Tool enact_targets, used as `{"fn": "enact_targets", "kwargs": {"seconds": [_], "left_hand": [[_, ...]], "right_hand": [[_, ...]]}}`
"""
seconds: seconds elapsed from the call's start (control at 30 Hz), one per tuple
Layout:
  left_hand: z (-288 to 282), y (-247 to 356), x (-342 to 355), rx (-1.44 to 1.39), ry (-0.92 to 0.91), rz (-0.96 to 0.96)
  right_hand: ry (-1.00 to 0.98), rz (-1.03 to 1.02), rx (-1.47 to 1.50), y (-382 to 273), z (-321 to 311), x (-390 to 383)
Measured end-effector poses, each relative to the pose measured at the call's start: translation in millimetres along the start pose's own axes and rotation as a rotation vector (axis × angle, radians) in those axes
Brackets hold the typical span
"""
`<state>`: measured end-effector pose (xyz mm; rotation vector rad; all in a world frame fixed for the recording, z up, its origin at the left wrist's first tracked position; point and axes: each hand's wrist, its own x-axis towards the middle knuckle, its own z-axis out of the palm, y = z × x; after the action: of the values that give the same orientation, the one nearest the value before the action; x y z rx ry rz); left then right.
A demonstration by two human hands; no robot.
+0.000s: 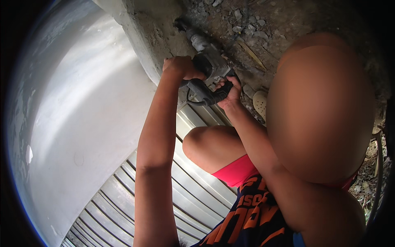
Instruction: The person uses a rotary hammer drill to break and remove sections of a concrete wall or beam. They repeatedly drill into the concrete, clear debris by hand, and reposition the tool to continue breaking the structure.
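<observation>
A person's left hand [179,67] clasps the drill [214,61]; the right hand [231,91] wraps its fingers round the rear handle [211,98]. Beside a pale wall [98,94], rubble [249,28], a stick [252,54], a shoe [259,103] and ribbed metal [195,175] surround it.

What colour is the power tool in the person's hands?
The power tool is mostly dark grey and black, seen best in the head view.

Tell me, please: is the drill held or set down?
The drill is held: the right hand grips its rear handle, the left hand its side.
</observation>
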<state>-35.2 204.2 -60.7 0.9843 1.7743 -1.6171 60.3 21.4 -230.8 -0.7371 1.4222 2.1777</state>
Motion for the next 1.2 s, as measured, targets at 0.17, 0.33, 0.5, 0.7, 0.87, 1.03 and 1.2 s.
{"fn": "enact_targets", "kwargs": {"seconds": [0.17, 0.33, 0.5, 0.7, 0.87, 1.03, 1.2], "left_hand": [[4, 5, 7, -0.055, 0.009, 0.047], [2, 16, 15, -0.127, -0.013, 0.082], [6, 23, 9, -0.146, 0.029, 0.136], [13, 2, 42, -0.253, 0.024, 0.162], [-16, -2, 32, -0.311, -0.085, 0.2], [-14, 48, -23, -0.366, -0.095, 0.223], [30, 85, -60, -0.199, 0.111, 0.123]], "right_hand": [[0.036, -0.095, -0.012, -18, 14, -15], [-0.009, -0.115, 0.001, -45, 26, -24], [0.021, -0.108, -0.034, -59, 24, -30], [-0.039, -0.142, -0.112, -72, 56, -19], [-0.097, -0.127, -0.106, -74, 81, -30], [-0.106, -0.201, -0.093, -100, 48, -69], [-0.135, -0.163, -0.097, -113, 1, -111]]}}
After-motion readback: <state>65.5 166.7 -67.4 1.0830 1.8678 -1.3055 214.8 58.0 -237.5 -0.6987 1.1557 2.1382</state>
